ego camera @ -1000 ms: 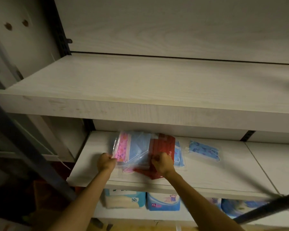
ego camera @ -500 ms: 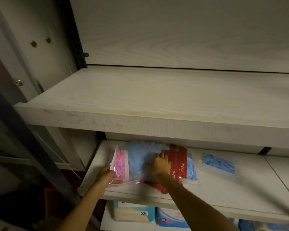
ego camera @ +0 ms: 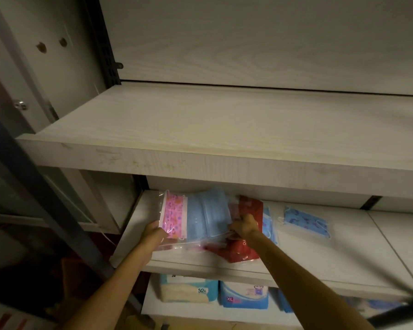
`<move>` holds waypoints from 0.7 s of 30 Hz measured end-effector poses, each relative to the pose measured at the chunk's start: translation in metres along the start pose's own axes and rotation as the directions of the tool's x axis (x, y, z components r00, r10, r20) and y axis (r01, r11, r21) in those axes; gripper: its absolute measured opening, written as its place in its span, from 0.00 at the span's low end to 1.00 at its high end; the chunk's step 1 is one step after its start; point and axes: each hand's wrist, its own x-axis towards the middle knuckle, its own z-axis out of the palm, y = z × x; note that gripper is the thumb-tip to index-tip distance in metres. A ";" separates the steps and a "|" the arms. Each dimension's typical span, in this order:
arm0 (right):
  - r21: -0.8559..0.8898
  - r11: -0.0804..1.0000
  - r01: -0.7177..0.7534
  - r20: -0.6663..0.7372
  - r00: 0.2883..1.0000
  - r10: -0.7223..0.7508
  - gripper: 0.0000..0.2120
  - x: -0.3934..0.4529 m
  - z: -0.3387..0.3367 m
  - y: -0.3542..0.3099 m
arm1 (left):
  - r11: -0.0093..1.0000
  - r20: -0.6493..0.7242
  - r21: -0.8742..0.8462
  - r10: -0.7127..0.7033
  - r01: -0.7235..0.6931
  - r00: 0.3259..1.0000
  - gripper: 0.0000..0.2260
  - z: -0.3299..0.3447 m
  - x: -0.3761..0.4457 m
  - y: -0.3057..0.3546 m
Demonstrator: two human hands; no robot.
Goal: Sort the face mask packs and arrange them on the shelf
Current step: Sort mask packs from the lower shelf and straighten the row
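A clear pack of pink and blue face masks (ego camera: 196, 216) is held tilted above the left end of the middle shelf (ego camera: 343, 253). The left hand (ego camera: 153, 233) grips its lower left corner, fingers curled under it. At 3 o'clock from the pack, the right hand (ego camera: 243, 226) pinches its lower right edge, over a red pack (ego camera: 246, 248). Further toward 3 o'clock lie a light blue pack (ego camera: 268, 222) and a patterned blue mask pack (ego camera: 305, 221). At 6 o'clock, below the shelf, stand white and blue packages (ego camera: 215, 294).
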 end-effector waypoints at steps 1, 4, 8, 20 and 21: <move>0.075 0.997 -0.026 0.020 0.999 0.025 0.12 -0.001 -0.006 0.007 | 1.000 0.027 -0.027 0.002 -0.001 1.000 0.16 0.002 -0.001 0.000; 0.299 0.952 -0.066 0.048 0.997 0.054 0.11 -0.024 -0.025 0.018 | 0.997 0.083 -0.069 0.027 -0.022 0.996 0.21 0.011 -0.005 0.001; 0.395 0.918 -0.043 0.045 0.999 0.027 0.15 -0.049 -0.054 0.039 | 0.996 0.152 -0.058 0.071 -0.062 0.986 0.20 0.032 -0.021 0.003; 0.534 0.842 0.077 -0.023 0.997 -0.077 0.15 -0.152 -0.161 0.109 | 0.986 0.315 -0.070 0.165 -0.150 0.935 0.16 0.131 -0.125 0.003; 0.542 0.836 0.090 -0.031 0.996 -0.087 0.14 -0.164 -0.172 0.117 | 0.986 0.329 -0.053 0.168 -0.160 0.929 0.15 0.140 -0.138 0.000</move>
